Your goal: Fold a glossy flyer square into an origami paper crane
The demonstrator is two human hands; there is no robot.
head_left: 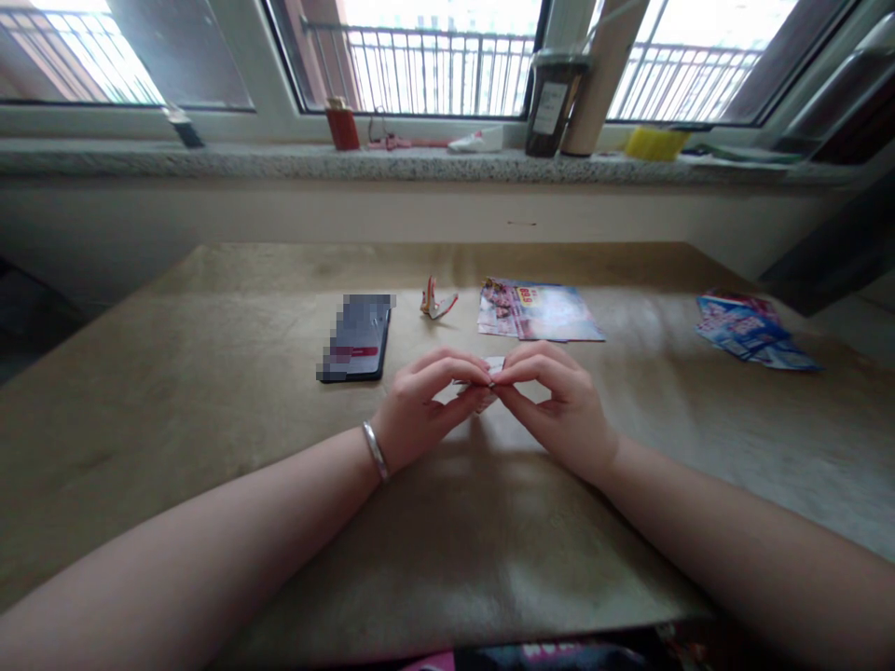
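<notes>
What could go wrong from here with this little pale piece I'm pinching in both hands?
The pale piece seems held only by the tips of the left hand and right hand, so that small grip might slip or crease it. The folded piece sits just beyond with a part sticking up, so a knock could flatten it. The dark flat object lies near the left hand and might get nudged.
</notes>
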